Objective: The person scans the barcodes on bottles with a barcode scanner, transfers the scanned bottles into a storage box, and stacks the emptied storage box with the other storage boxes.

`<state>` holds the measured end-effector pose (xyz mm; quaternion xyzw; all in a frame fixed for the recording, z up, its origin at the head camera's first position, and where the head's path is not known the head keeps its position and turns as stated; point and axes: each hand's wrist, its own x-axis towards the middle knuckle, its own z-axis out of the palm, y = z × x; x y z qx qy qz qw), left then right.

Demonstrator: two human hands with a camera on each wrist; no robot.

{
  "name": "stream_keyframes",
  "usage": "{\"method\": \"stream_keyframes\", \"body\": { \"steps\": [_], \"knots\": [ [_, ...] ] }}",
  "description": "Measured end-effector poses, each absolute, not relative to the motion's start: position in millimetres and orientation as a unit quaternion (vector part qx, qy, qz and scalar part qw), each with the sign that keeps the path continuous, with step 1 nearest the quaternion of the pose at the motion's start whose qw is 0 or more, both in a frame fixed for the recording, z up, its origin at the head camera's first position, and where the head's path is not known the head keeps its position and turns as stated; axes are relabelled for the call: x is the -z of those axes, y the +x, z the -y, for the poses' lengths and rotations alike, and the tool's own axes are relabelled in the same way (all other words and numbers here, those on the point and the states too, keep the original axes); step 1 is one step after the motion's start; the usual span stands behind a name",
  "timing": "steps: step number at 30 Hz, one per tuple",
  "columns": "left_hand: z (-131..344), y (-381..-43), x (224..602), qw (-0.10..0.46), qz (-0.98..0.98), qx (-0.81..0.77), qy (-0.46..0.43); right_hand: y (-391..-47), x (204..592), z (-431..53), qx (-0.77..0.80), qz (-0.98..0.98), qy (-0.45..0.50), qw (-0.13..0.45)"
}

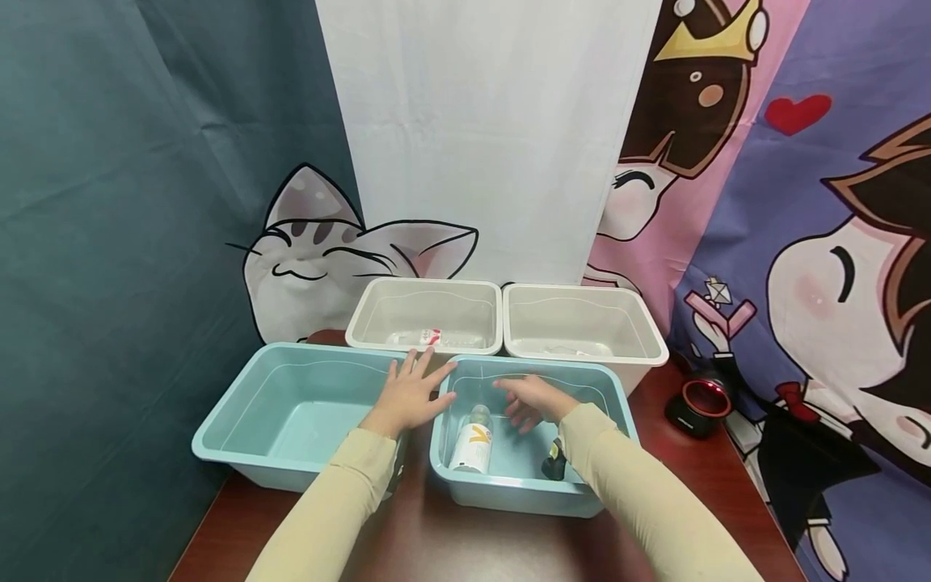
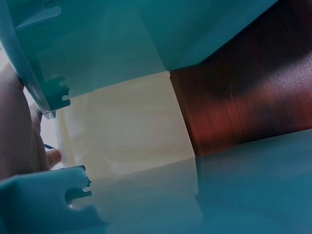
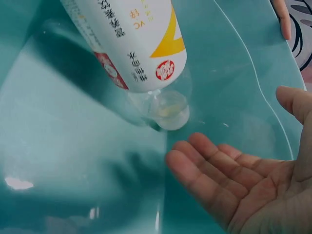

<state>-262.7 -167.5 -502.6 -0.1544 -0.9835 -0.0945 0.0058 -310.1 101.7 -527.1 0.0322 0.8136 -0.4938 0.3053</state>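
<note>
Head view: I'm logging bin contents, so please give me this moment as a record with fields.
Right light-blue rectangular plastic bin: clear plastic bottle with white-and-yellow label, lying; small black object, partly hidden
Left light-blue rectangular plastic bin: just left of that bin
Left white rectangular plastic bin: clear plastic bottle with red-and-white label
Right white rectangular plastic bin: something clear, too faint to name
Right hand: in the right blue bin, fingers loose, holding nothing
Left hand: fingers spread by the blue bins' facing rims; contact unclear
</note>
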Motion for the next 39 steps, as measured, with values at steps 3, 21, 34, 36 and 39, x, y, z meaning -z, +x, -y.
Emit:
{"method": "stream_keyframes", "body": {
  "steps": [3, 21, 34, 36, 39],
  "knots": [
    [168, -262, 501, 0.006, 0.984, 0.093, -0.154, -310, 531, -97, 0.503, -0.795, 0.036, 0.339],
    [171, -264, 500, 0.011, 0.985, 0.088, -0.147, -318, 556, -74, 0.486, -0.703, 0.065, 0.515],
    [168, -264, 503, 0.007, 0.985, 0.089, -0.146, -316, 575, -68, 0.497, -0.677, 0.054, 0.54],
    [167, -263, 501, 0.009, 0.985, 0.09, -0.146, -317, 577, -68, 0.503, -0.673, 0.049, 0.54],
    [166, -262, 499, 0.008, 0.985, 0.085, -0.147, -316, 580, -67, 0.509, -0.668, 0.046, 0.54]
  ]
}}
